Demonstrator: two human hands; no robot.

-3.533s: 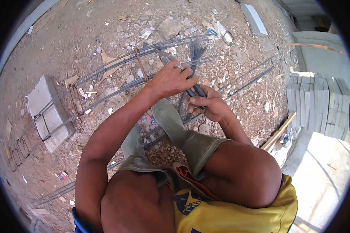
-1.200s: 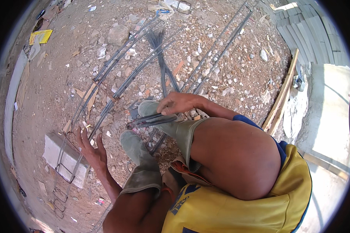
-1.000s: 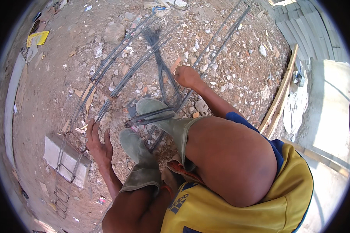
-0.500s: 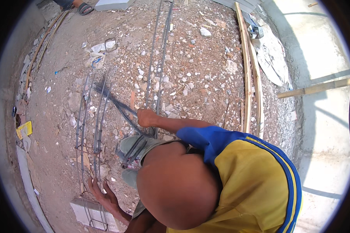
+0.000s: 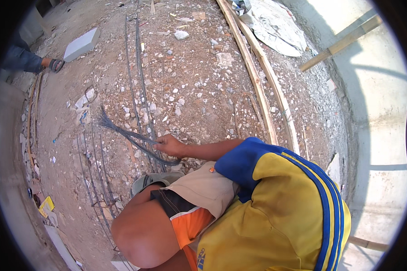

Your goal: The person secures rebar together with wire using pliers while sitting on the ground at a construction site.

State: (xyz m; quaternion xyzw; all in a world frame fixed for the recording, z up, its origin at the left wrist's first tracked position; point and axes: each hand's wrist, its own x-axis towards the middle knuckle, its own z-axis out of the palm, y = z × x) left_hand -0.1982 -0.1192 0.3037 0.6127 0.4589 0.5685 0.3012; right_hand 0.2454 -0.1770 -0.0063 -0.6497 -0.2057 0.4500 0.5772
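Observation:
My right hand [image 5: 169, 146] is closed on a bundle of thin grey tie wire [image 5: 131, 134]. The loose wire ends fan out toward the upper left, and the other end bends round below my fingers. Under the bundle, long steel bars [image 5: 140, 81] run away from me along the rubble. To the left lies a rebar cage [image 5: 95, 174] of thin rods, its near end partly covered by my bare knee. My left hand is out of sight, with the knee in front of where that arm would show.
Long wooden battens [image 5: 253, 77] lie at the right, beside a white sack [image 5: 278, 27]. A bamboo pole [image 5: 341, 43] leans near the pale wall. At the upper left are another person's sandaled foot [image 5: 56, 66] and a light block [image 5: 81, 44]. Stones cover the ground.
The view has shifted, and more of the other person's leg shows. My left hand, earlier beside the rebar cage, has gone from sight. The right hand still holds the wire bundle.

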